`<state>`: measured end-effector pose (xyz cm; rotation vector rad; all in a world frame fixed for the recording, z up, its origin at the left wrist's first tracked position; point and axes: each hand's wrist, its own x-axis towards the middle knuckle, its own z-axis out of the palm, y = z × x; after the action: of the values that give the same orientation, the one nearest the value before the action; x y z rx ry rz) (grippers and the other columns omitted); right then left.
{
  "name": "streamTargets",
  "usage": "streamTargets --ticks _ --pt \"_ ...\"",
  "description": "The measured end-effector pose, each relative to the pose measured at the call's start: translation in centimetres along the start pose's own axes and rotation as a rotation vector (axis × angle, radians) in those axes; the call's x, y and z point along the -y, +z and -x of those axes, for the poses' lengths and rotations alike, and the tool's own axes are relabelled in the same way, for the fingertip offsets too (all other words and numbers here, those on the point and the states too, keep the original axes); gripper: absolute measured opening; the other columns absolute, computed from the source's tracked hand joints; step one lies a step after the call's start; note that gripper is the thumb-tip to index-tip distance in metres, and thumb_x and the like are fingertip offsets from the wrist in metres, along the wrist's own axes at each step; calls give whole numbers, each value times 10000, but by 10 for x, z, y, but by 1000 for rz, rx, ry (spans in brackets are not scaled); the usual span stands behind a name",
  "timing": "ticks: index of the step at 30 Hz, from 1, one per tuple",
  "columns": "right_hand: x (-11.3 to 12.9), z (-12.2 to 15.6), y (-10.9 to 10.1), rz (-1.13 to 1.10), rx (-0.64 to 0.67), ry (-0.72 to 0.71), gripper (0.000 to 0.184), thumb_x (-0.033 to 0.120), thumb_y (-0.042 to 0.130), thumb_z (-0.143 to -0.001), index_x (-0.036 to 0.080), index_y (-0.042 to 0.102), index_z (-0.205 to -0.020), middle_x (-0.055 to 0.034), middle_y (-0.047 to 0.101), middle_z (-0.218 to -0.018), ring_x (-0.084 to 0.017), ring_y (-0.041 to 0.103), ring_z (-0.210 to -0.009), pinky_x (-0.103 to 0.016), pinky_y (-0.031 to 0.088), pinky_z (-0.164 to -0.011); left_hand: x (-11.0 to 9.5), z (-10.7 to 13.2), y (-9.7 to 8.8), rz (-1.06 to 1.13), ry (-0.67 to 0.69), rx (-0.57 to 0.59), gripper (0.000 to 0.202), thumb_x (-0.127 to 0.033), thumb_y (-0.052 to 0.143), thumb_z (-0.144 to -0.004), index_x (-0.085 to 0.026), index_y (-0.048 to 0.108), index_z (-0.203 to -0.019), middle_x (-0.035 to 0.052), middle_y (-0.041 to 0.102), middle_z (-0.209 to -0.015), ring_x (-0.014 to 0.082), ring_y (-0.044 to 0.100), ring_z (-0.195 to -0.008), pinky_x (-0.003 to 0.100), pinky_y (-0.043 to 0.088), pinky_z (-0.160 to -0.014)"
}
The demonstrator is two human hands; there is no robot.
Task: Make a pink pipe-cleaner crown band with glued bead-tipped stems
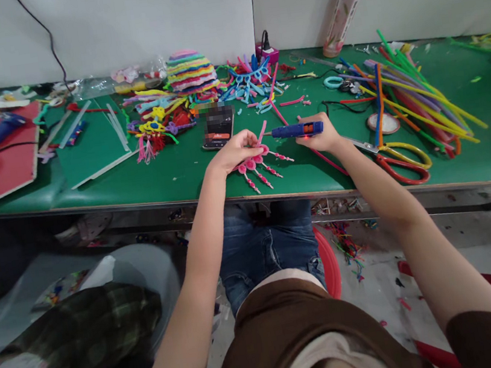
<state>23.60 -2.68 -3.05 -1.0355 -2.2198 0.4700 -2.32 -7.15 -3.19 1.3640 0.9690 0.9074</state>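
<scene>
My left hand [235,150] rests on the green table [104,188] and pinches a pink pipe-cleaner figure [261,168] with several beaded strands that fan out toward the table's front edge. My right hand [325,136] is wrapped round a blue glue gun [296,130], held level, its nozzle pointing left at the top of the pink figure beside my left fingertips. A small red light glows under the gun's body. A loose pink pipe cleaner [282,119] runs diagonally under the gun.
A phone [218,128] lies just behind my left hand. Scissors with red and yellow handles [400,161] sit to the right, beside long coloured stems [416,96]. Heaps of coloured pipe-cleaner pieces [191,73], a pink bottle [342,9] and a red board [0,160] fill the back.
</scene>
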Motion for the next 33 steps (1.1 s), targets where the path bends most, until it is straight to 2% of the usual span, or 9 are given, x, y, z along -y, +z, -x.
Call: streamTargets --ticks 7,13,19,24,33 --pt "-2 0 1 -6 -42 -37 315 312 639 -632 220 355 -530 33 398 -489 -115 331 -497 -379 473 -705 -1 0 0 16 -10 0 243 -78 718 -711 -155 504 -797 -23 533 -774 56 564 -689 226 454 -667" --pt "-1 0 0 -13 -67 -15 270 319 628 -608 221 389 -528 23 415 -498 -126 349 -497 -327 383 -548 -2 1 1 18 -24 -5 229 -63 701 -725 -156 501 -789 -24 533 -771 58 567 -681 235 454 -668" --pt "4 2 -4 0 -35 30 291 342 635 -647 225 387 -550 11 433 -525 -135 367 -538 -326 374 -570 -4 3 2 30 -39 1 220 -52 687 -738 -161 501 -784 -19 536 -772 76 586 -678 265 464 -669" --pt "3 2 -4 -22 -58 40 274 334 633 -649 228 402 -545 13 436 -529 -124 347 -516 -330 347 -545 -7 4 3 19 -51 8 226 -66 696 -743 -161 496 -787 -19 545 -766 76 588 -668 269 468 -678" --pt "5 3 -5 -40 -66 108 411 481 672 -662 229 366 -551 8 402 -531 -124 324 -552 -339 366 -574 -6 4 3 20 -50 10 237 -83 711 -735 -158 496 -800 -21 543 -771 73 589 -671 255 481 -665"
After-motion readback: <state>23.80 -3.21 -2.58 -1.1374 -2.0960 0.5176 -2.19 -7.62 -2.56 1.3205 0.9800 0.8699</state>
